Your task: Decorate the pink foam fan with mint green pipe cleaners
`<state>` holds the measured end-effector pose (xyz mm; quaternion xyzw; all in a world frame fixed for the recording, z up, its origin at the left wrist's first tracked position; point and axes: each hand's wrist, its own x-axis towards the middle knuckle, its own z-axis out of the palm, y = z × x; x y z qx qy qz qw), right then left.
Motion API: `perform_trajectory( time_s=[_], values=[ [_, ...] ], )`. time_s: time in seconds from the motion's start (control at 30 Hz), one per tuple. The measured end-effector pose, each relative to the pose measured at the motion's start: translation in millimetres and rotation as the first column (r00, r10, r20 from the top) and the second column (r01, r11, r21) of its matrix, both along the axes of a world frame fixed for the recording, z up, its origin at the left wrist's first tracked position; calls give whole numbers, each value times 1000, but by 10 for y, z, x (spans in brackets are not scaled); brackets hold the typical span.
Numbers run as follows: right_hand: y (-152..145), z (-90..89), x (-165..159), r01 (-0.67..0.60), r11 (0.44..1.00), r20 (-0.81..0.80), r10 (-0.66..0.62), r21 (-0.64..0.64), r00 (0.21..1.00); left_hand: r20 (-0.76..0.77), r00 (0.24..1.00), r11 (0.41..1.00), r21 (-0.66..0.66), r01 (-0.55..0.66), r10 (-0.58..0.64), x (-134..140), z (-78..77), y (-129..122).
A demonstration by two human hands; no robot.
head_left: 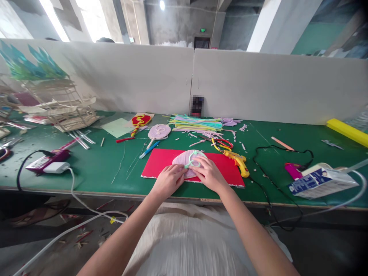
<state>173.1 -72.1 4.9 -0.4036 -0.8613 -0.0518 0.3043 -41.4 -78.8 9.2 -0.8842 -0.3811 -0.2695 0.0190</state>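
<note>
On a red board lies a rounded pale-purple piece with a ribbed surface. A mint-green pipe cleaner curls in a loop on top of it. My left hand pinches the strip's lower left end against the piece. My right hand rests over the right side of the loop, its fingers bent onto the strip and the purple piece. Fingertips of both hands partly hide the strip. Right of the board lies a yellow glue gun, with red-handled scissors just behind it.
Behind the board lie a bundle of coloured pipe cleaners, a purple fan-shaped piece, a red-and-yellow piece and a blue pen. A power strip sits left; a carton and black cable lie right.
</note>
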Motion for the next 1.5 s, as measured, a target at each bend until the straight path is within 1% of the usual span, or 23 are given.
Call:
perform_trajectory(
  time_s=[0.2,0.53,0.8,0.9,1.03,1.17,1.5],
  values=[
    [-3,1,1,-3,1000,-9,3,0,1000,0,1000,1000,2,-1,1,7,-8,5],
    [-3,2,0,-1,1000,3,1,-1,1000,33,999,996,-81,-29,31,19,14,10],
    [-1,-1,-1,0,1000,12,0,4,1000,30,999,995,-95,-36,39,16,19,16],
    [-2,-2,-2,3,1000,9,-3,2,1000,22,1000,996,-85,-20,22,4,24,12],
    [-1,-2,-2,2,1000,0,-2,8,1000,13,1000,1000,-25,1,0,-10,44,9],
    [-1,-3,-4,-2,1000,-12,2,10,1000,2,999,999,11,-43,43,-4,48,15],
    [-14,8,-1,18,1000,-41,-18,5,999,36,998,998,-34,-54,55,8,18,26]
  ],
)
